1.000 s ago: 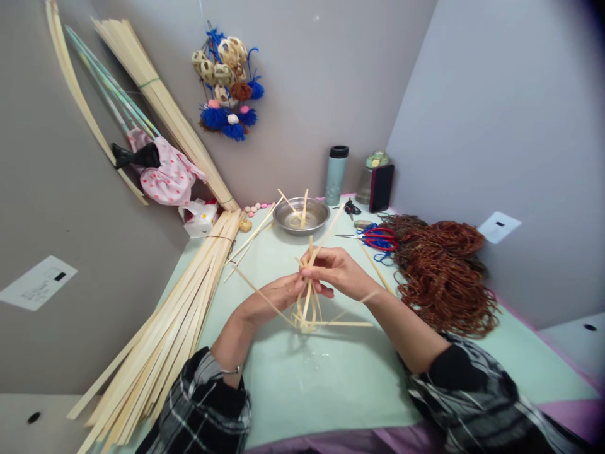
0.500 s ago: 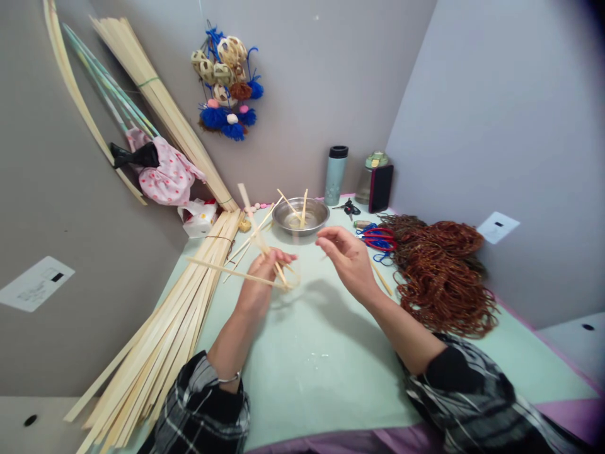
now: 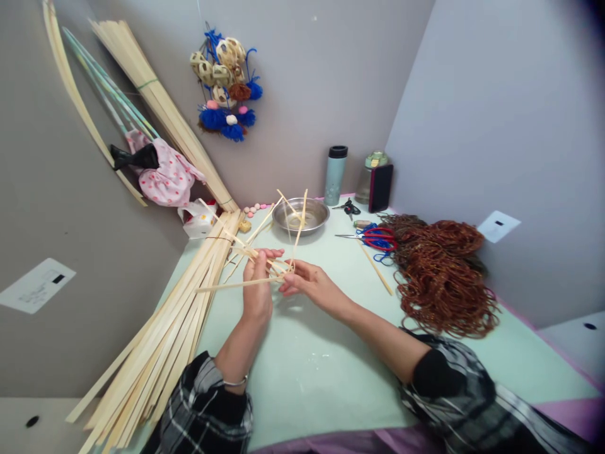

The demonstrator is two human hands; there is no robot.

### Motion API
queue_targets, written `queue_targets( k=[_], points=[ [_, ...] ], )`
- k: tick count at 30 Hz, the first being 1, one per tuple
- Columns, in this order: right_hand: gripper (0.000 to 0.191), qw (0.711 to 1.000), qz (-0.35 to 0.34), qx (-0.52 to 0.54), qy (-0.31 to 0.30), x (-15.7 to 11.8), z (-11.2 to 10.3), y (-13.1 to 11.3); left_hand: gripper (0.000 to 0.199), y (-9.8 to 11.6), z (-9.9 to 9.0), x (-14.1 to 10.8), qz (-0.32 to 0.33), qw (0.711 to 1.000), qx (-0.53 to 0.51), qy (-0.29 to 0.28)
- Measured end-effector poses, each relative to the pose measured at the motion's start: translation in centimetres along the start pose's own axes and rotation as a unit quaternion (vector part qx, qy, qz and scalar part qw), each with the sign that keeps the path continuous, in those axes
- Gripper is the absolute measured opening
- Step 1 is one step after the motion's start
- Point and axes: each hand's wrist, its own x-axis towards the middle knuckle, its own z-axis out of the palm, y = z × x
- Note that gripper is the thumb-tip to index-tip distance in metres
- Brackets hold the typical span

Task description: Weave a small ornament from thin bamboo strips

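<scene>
right hand [image 3: 307, 284]: rejoined strips [image 3: 265, 265] | left hand [image 3: 258, 284]: strips turned, fanned left

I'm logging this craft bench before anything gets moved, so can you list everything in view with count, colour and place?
woven strips: a few, pale tan, held above the table
table: one, pale green, centre
strip bundle: one, tan, table's left edge
leaning strips: one bundle, tan, back-left wall
metal bowl: one, silver, rear of table
scissors: one pair, red and blue handles, right of bowl
brown cord pile: one, reddish brown, right side
flask: one, grey-green, back wall
hanging ornaments: one cluster, blue and tan, wall
left hand: grips the strips
right hand: pinches the strips
</scene>
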Motion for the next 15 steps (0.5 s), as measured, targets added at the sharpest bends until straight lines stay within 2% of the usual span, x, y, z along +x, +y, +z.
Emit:
queue_targets(
  k=[9, 15],
  points=[
    [0.041, 1.0, 0.003, 0.01, 0.019, -0.1, -0.4, 0.0, 0.021, -0.1, 0.0, -0.4, -0.038, 0.996, 0.061, -0.046],
    [0.057, 0.983, 0.049, 0.175, 0.007, 0.1, -0.6, -0.3, 0.025, 0.8, -0.3, 0.2, -0.031, 0.999, 0.007, -0.043]
  ],
)
